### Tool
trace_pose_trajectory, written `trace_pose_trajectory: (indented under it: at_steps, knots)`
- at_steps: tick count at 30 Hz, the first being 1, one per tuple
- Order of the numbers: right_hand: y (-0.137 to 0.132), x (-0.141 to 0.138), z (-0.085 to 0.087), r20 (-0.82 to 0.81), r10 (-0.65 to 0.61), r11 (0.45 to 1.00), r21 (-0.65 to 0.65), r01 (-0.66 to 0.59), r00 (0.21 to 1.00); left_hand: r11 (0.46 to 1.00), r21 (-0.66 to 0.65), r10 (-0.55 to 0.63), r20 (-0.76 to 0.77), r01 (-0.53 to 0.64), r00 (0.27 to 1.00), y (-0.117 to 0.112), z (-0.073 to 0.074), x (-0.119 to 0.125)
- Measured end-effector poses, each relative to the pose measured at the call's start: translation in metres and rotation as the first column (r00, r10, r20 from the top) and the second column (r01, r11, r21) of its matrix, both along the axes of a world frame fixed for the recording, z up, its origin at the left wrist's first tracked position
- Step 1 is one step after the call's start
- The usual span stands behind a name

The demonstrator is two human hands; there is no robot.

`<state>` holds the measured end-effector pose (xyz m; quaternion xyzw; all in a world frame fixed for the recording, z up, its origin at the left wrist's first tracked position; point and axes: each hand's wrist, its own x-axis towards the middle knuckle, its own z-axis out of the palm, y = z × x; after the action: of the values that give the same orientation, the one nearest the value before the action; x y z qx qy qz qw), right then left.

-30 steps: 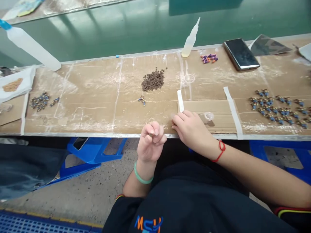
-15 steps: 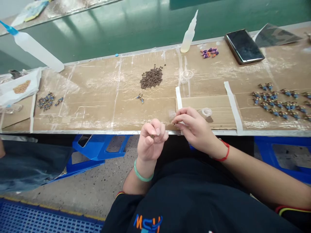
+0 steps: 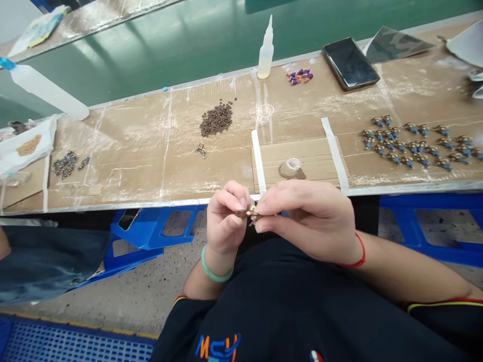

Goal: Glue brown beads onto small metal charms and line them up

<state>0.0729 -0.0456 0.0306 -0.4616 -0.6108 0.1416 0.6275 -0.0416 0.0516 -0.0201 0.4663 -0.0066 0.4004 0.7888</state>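
Your bench point(image 3: 128, 125) has a scuffed brown top. Near its middle you have a heap of brown discs point(image 3: 216, 119), with a few small pieces point(image 3: 201, 150) just in front. Blue-and-gold pieces point(image 3: 65, 164) lie bunched at your left; small figures point(image 3: 415, 146) spread rightward. A squeeze bottle point(image 3: 265, 59), purple bits point(image 3: 300, 76) and a flat black case point(image 3: 350, 64) sit toward the back.

One head-worn camera looks forward and down. The left hand point(image 3: 227, 221) and right hand point(image 3: 313, 218) are near it, the bench point(image 3: 128, 136) running across beyond.
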Motion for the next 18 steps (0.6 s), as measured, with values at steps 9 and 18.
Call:
trace_pose_trajectory:
  at_steps: [9,18]
  knots:
    - [-0.013,0.007,0.003,0.01,-0.044,0.999,-0.002,0.044,0.999,0.985,0.153,0.082,-0.029,-0.076,0.996,-0.008,0.013,0.004]
    - [-0.017,0.011,0.001,0.023,-0.053,0.999,0.001,0.053,0.998,0.982,0.18,0.066,-0.047,-0.057,0.997,-0.012,0.014,0.005]
